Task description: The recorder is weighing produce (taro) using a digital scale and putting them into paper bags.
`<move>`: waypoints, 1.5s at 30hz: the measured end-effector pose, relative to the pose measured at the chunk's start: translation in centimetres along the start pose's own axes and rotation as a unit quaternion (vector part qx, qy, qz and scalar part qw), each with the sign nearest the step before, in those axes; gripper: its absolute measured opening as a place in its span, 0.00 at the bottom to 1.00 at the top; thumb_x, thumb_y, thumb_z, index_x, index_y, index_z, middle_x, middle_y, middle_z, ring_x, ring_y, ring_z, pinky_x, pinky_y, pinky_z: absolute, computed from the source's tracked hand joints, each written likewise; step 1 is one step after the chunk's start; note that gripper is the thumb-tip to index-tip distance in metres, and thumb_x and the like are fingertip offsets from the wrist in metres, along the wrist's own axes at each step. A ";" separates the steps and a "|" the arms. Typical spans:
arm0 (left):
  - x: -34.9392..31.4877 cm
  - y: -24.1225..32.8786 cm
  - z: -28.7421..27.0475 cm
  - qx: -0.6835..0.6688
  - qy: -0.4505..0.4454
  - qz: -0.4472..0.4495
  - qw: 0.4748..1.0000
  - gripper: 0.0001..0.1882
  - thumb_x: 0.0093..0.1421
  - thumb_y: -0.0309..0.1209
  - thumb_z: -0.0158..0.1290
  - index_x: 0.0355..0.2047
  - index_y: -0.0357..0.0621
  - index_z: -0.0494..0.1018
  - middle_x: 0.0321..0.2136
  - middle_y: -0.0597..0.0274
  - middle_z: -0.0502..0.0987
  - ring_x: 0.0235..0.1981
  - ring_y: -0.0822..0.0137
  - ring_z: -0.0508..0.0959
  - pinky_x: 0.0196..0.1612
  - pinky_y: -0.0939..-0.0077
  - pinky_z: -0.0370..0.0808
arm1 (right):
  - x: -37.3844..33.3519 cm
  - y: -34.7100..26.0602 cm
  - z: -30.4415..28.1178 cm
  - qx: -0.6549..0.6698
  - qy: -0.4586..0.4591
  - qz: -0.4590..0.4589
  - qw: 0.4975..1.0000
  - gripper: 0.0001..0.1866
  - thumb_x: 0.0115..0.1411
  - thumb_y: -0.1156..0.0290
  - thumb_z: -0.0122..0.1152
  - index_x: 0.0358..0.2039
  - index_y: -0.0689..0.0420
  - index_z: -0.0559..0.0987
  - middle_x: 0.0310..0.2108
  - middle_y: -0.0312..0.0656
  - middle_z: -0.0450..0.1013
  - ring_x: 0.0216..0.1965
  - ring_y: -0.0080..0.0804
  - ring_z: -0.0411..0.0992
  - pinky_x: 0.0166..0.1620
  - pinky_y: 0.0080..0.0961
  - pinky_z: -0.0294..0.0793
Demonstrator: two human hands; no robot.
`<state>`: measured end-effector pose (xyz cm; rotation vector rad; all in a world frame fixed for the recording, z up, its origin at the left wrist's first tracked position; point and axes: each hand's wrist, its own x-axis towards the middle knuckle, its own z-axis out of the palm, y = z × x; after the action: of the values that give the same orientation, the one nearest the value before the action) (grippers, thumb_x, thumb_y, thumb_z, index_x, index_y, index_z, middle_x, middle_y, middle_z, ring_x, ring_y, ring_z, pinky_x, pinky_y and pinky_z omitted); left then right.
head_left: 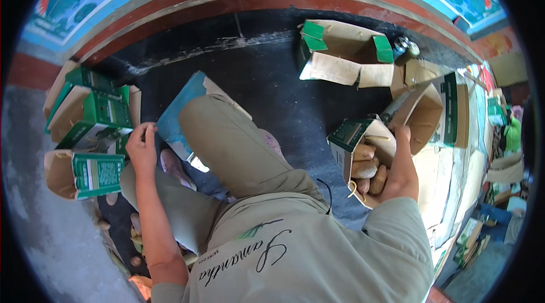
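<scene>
My left hand (142,141) is raised beside my knee, near the edge of a blue board (184,111). Its fingers are drawn together, and whatever may be between them is too small to tell. On my right, my right hand (402,132) closes on the far rim of a green and white cardboard box (343,139), its fingertips partly hidden. Inside that box lie several brown sweet potatoes (364,171), and a yellowish cord handle hangs at its near corner. Another open cardboard box (422,114) stands just beyond this hand.
Green cartons (107,111) are stacked at the left, with an open green box (97,175) in front. An open carton (346,53) with spread flaps stands by the far wall, beside cans (406,47). Loose produce (136,235) lies at the lower left. Flattened cardboard covers the right side.
</scene>
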<state>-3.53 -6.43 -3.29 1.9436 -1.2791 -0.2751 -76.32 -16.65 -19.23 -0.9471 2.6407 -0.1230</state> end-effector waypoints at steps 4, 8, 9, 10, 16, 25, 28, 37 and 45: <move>-0.1 -0.7 -0.5 0.023 0.016 0.026 0.999 0.08 0.57 0.28 0.50 0.29 0.35 0.75 0.25 0.56 0.78 0.28 0.66 0.78 0.35 0.75 0.72 | 0.5 0.1 1.2 -0.044 0.011 -0.050 0.998 0.22 0.48 0.59 0.59 0.36 0.66 0.78 0.39 0.57 0.73 0.46 0.50 0.70 0.49 0.38 0.69; -0.6 -1.0 -1.1 0.003 0.033 0.023 0.999 0.08 0.57 0.29 0.50 0.29 0.36 0.75 0.24 0.56 0.78 0.28 0.64 0.78 0.35 0.73 0.72 | -0.3 -0.3 -0.4 0.029 0.086 -0.069 0.994 0.22 0.50 0.60 0.55 0.39 0.64 0.77 0.41 0.57 0.72 0.46 0.53 0.70 0.48 0.41 0.68; -0.5 -0.5 -0.8 0.003 0.029 0.025 0.999 0.08 0.56 0.29 0.50 0.29 0.36 0.75 0.24 0.56 0.78 0.28 0.64 0.78 0.34 0.74 0.72 | 0.6 0.9 -1.1 0.058 0.104 -0.062 0.991 0.21 0.51 0.60 0.54 0.37 0.66 0.77 0.41 0.58 0.72 0.45 0.52 0.70 0.48 0.40 0.68; -0.2 -0.2 0.1 -0.016 0.027 0.023 0.999 0.08 0.56 0.29 0.50 0.29 0.36 0.75 0.24 0.56 0.78 0.28 0.64 0.78 0.34 0.74 0.72 | 3.1 4.2 -2.4 0.097 0.133 -0.067 0.984 0.22 0.52 0.60 0.53 0.39 0.66 0.76 0.43 0.57 0.72 0.46 0.50 0.70 0.49 0.38 0.68; -1.1 0.8 -1.8 0.013 0.042 0.044 0.998 0.09 0.56 0.30 0.51 0.29 0.36 0.76 0.24 0.56 0.78 0.28 0.67 0.78 0.33 0.76 0.72 | -3.9 -4.6 -5.6 0.119 0.334 -0.057 0.933 0.33 0.55 0.47 0.52 0.47 0.67 0.73 0.45 0.55 0.71 0.45 0.49 0.71 0.48 0.37 0.69; -1.4 0.8 -2.2 -0.042 0.074 0.056 0.995 0.07 0.54 0.28 0.52 0.29 0.36 0.75 0.25 0.55 0.77 0.27 0.63 0.77 0.33 0.74 0.72 | -19.1 -12.3 -14.4 0.378 0.460 -0.369 0.713 0.17 0.58 0.67 0.59 0.39 0.69 0.76 0.36 0.51 0.76 0.34 0.37 0.75 0.40 0.26 0.73; -1.5 1.1 -2.5 -0.055 0.078 0.057 0.994 0.06 0.53 0.27 0.53 0.28 0.37 0.74 0.26 0.52 0.76 0.28 0.57 0.77 0.33 0.71 0.73 | -24.0 -14.9 -14.1 0.409 0.460 -0.450 0.647 0.13 0.57 0.72 0.60 0.39 0.68 0.76 0.36 0.49 0.75 0.33 0.28 0.73 0.38 0.24 0.74; -2.8 0.1 -4.4 -0.073 0.114 0.059 0.989 0.06 0.53 0.27 0.52 0.28 0.36 0.74 0.26 0.52 0.76 0.28 0.56 0.77 0.33 0.70 0.73 | -34.5 -25.1 -13.6 0.467 0.114 -0.593 0.646 0.11 0.59 0.71 0.57 0.37 0.67 0.74 0.35 0.42 0.74 0.35 0.23 0.71 0.41 0.20 0.70; -3.5 -0.1 -6.4 -0.075 0.165 0.063 0.981 0.06 0.56 0.26 0.52 0.29 0.34 0.75 0.25 0.57 0.78 0.28 0.69 0.77 0.35 0.78 0.73 | -38.5 -32.7 -10.9 0.239 0.162 -0.782 0.553 0.05 0.54 0.76 0.58 0.31 0.63 0.76 0.25 0.47 0.72 0.28 0.43 0.71 0.32 0.31 0.69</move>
<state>-1.55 -0.33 0.20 1.6889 -1.1201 0.0164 -32.43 -18.04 7.96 -2.7296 0.8527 -1.3592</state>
